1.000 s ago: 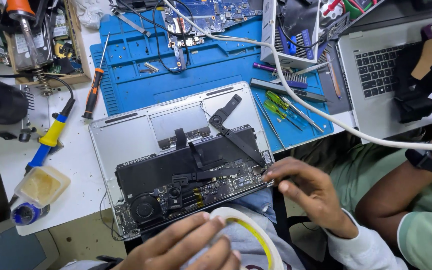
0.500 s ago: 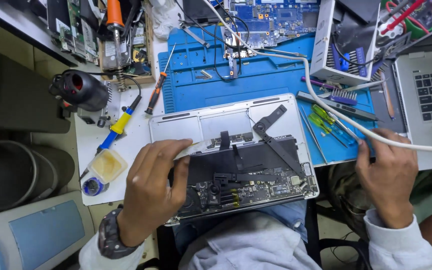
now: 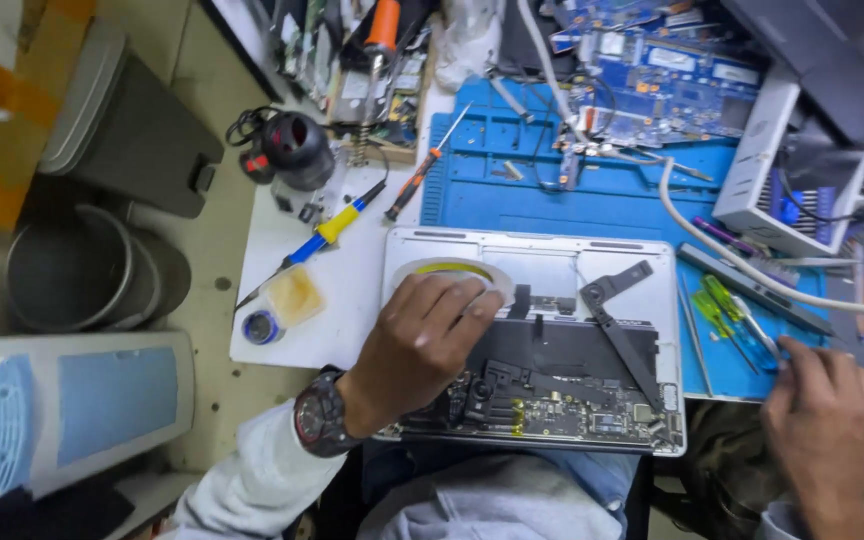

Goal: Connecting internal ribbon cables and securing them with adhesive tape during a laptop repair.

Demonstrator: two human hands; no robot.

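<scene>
Two hands, one opened laptop

Both hands work over the silver opened laptop shell (image 3: 537, 345), which lies bottom-up across my lap and the edge of the white counter (image 3: 292, 350), so its dark battery and circuit board face me. My left hand (image 3: 422, 345) lies on the shell's near-left part, its grip closed over a round roll of tape with a yellow inner edge (image 3: 452, 272); pressing there also steadies the shell. My right hand (image 3: 822, 420) is off the laptop's right edge, fingertips reaching for the green-handled tools (image 3: 727, 310) on the blue rubber work mat (image 3: 552, 195). Whether that grip holds anything I cannot tell. A yellow-and-blue-handled screwdriver (image 3: 312, 240) and a small clear plastic pouch (image 3: 292, 295) lie to the left, within easy reach.
</scene>
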